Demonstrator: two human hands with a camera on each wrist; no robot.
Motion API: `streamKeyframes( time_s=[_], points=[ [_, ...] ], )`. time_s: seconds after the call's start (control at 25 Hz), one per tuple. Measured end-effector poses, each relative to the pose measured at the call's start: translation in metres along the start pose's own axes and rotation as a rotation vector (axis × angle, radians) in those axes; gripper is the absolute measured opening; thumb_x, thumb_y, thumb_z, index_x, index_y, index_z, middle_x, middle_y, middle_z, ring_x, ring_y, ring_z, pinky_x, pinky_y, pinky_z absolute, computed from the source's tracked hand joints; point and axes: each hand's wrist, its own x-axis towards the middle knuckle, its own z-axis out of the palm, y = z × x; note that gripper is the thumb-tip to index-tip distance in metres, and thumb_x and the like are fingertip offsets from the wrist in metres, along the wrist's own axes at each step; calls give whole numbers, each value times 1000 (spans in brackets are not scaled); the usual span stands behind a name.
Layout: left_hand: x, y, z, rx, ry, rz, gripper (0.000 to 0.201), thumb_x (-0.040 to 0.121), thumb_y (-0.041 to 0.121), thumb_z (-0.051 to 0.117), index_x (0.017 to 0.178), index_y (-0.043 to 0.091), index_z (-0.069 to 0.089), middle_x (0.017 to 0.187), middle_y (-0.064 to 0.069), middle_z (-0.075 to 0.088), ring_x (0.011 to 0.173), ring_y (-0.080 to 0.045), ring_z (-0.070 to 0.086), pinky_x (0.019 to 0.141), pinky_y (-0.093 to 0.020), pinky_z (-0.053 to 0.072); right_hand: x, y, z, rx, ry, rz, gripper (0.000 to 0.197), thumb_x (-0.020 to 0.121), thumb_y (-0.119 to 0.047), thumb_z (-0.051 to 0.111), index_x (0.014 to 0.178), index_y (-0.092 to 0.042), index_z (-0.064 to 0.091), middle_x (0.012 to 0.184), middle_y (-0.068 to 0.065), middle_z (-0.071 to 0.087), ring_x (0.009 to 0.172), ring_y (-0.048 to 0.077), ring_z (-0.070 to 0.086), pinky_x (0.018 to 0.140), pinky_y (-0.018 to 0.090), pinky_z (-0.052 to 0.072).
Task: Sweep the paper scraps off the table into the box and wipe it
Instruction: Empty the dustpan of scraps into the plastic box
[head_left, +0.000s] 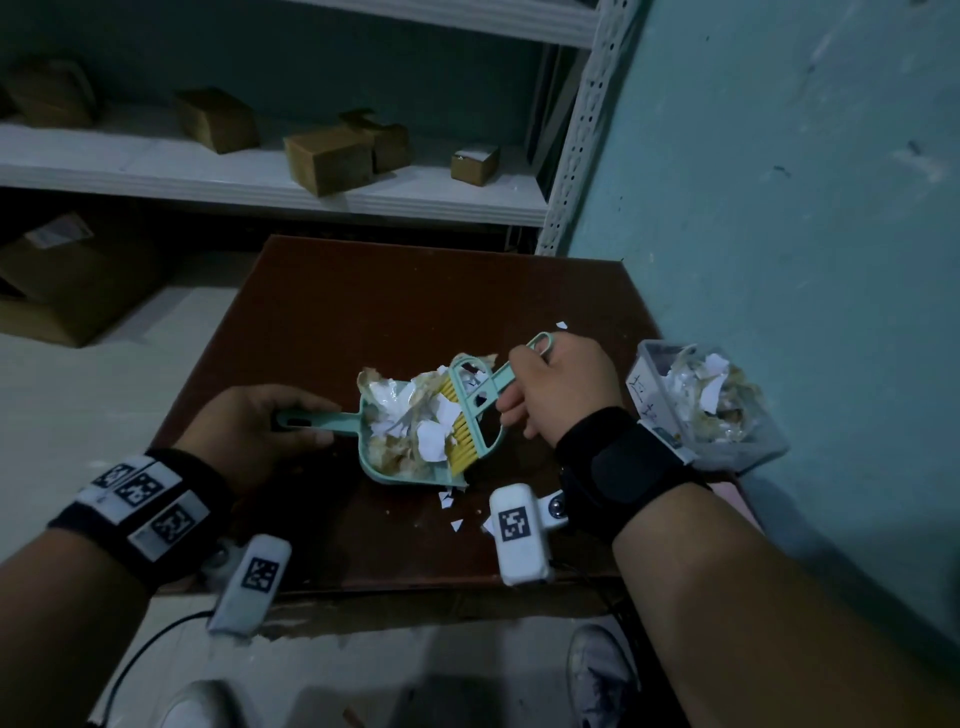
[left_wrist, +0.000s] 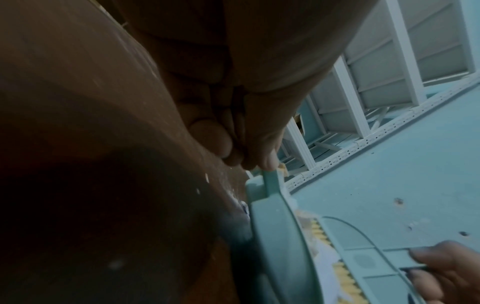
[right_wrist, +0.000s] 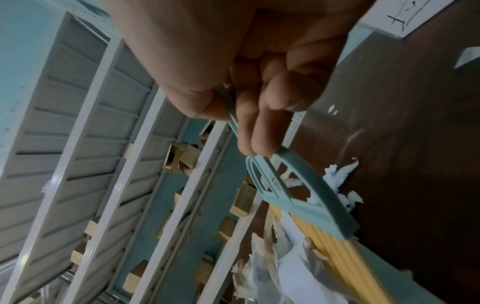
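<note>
On the dark brown table (head_left: 363, 291) lies a mint green dustpan (head_left: 387, 470) heaped with white and tan paper scraps (head_left: 415, 415). My left hand (head_left: 260, 426) grips its handle (head_left: 317, 420). My right hand (head_left: 561, 389) holds the handle of a small mint brush (head_left: 480, 410) whose yellow bristles (head_left: 460, 441) press against the scraps at the pan's mouth. A few small white scraps (head_left: 451, 506) lie loose on the table in front of the pan, and one more scrap (head_left: 562, 326) lies beyond the right hand. A clear plastic box (head_left: 706, 405) holding scraps stands at the table's right edge. In the right wrist view my fingers (right_wrist: 259, 131) curl round the brush handle (right_wrist: 298, 185).
A teal wall (head_left: 805, 208) runs close along the right side. White metal shelving (head_left: 260, 176) with several cardboard boxes stands behind the table. A large cardboard box (head_left: 67, 280) sits on the floor at the left. My shoes (head_left: 597, 670) are below the table's near edge.
</note>
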Motion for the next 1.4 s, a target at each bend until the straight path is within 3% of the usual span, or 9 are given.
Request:
streamKeyframes(
  time_s=[0.24, 0.44, 0.68, 0.8, 0.88, 0.96, 1.12, 1.28, 1.4],
  points=[
    [4, 18, 17, -258, 69, 43, 29, 81, 4, 83, 97, 28, 79, 86, -7, 80, 57, -12, 71, 54, -19, 59, -6, -7, -42, -30, 143, -130, 22, 98, -22, 57, 83, -12, 69, 61, 2, 75, 49, 11, 72, 45, 24, 49],
    [11, 48, 45, -265, 55, 129, 29, 81, 8, 84, 101, 28, 79, 82, 0, 80, 52, -7, 66, 50, -14, 53, -7, -2, -90, -145, 319, -195, 27, 93, -26, 55, 73, -12, 67, 56, -2, 72, 47, 9, 69, 58, 34, 61],
    [26, 99, 88, -293, -5, 164, 27, 81, 13, 84, 102, 29, 80, 89, -2, 82, 64, -15, 74, 60, -22, 59, 0, 18, -148, -223, 515, -199, 38, 79, -43, 43, 70, -10, 59, 63, 10, 69, 61, 33, 69, 61, 44, 60],
    [31, 142, 113, -237, -43, 216, 24, 83, 13, 83, 103, 26, 79, 84, -2, 81, 64, -16, 75, 58, -24, 60, 6, 35, -181, -290, 602, -138, 39, 81, -40, 41, 73, -6, 57, 67, 13, 70, 65, 33, 66, 66, 43, 58],
    [35, 171, 124, -178, -69, 223, 23, 84, 13, 84, 104, 24, 79, 80, 0, 80, 63, -20, 75, 60, -34, 64, 9, 45, -197, -324, 621, -87, 38, 83, -41, 40, 74, -7, 55, 69, 9, 68, 68, 33, 62, 65, 39, 55],
    [40, 196, 133, -80, -98, 263, 26, 83, 16, 85, 106, 25, 79, 79, 0, 80, 67, -21, 76, 67, -45, 66, 11, 54, -207, -354, 623, -49, 31, 92, -34, 47, 73, -10, 48, 67, 4, 59, 67, 33, 51, 61, 37, 41],
    [47, 230, 150, 53, -137, 342, 27, 83, 20, 85, 107, 30, 78, 84, 6, 78, 66, -18, 76, 69, -40, 66, 15, 68, -216, -440, 586, -35, 27, 98, -26, 51, 76, -13, 43, 64, 0, 41, 70, 33, 43, 63, 36, 29],
    [50, 242, 158, 209, -115, 421, 26, 86, 28, 82, 111, 27, 77, 82, 7, 75, 63, -14, 73, 72, -43, 65, 9, 71, -219, -495, 592, -121, 23, 100, -26, 47, 81, -13, 44, 62, -1, 40, 55, 25, 37, 50, 36, 18],
    [51, 253, 160, 357, -95, 499, 28, 90, 28, 79, 116, 20, 76, 94, 3, 76, 63, -3, 63, 79, -40, 62, 0, 67, -222, -496, 627, -194, 21, 101, -27, 47, 85, -13, 46, 61, -4, 39, 60, 30, 39, 56, 36, 21]
  ],
)
